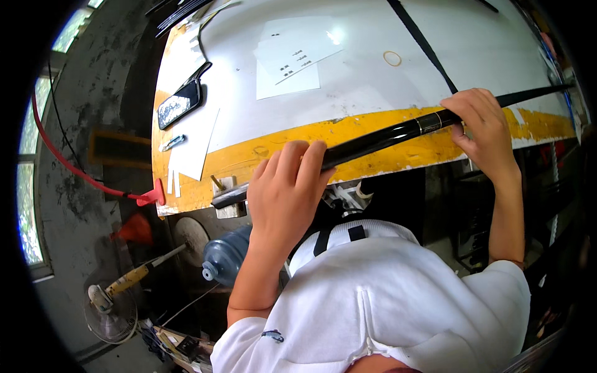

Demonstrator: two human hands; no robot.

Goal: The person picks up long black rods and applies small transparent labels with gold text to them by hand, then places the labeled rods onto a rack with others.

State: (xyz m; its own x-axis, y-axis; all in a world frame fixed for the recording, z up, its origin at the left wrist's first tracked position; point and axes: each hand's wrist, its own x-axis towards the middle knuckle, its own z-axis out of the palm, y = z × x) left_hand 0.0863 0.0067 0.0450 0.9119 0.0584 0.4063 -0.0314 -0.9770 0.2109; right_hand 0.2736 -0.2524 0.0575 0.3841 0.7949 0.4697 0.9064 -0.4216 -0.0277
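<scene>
A long, glossy black pole, which looks like a fishing rod (373,139), lies slantwise across the near edge of the table, with thin bands around it toward the right. My left hand (286,189) is wrapped over its lower left part, close to the end. The fingers of my right hand (484,127) close on it farther up, just beyond the bands. Past that hand a dark tapering length runs on to the right. Beneath the rod's left end sits a small pale block (230,210) at the table edge.
On the white table (354,93) with its yellow front strip lie paper sheets (289,88) with small dark marks, a rubber band (392,58), a phone (179,105) and a small blue cutter (173,143). A blue water bottle (227,256) and a fan (111,314) stand lower left.
</scene>
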